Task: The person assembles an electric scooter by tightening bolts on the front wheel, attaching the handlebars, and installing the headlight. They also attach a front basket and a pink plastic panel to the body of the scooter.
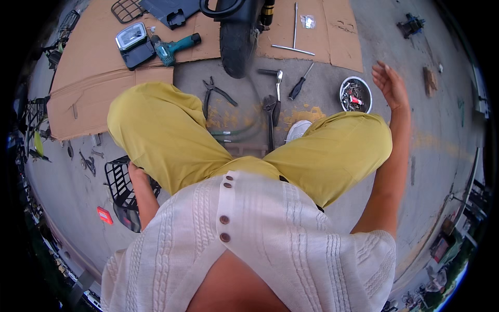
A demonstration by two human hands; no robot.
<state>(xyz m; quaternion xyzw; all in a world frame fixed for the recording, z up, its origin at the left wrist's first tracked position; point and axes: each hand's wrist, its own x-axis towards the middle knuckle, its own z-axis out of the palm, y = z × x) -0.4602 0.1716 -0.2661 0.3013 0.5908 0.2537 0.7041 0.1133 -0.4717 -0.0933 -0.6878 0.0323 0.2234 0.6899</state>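
Observation:
My right hand (391,87) is raised beside the metal bowl (370,99), its fingers stretched out and nothing visible in it. Bolts and other small metal parts fill the bowl, with a red and white piece among them. Low on the left, my left hand (136,172) is next to a black wire basket (118,179), partly behind my knee. Its fingers are hidden, so I cannot tell whether it grips the basket. Between my knees lie pliers (210,93), an adjustable wrench (271,117), a ratchet wrench (279,86) and a screwdriver (300,83).
A black tyre (236,49) stands ahead at the cardboard's (86,96) edge. On the cardboard are a teal cordless drill (167,51), a headlight (131,36) and a T-handle wrench (294,49). An orange-red box (104,215) and several small tools lie at left, a blue-black part (411,25) far right.

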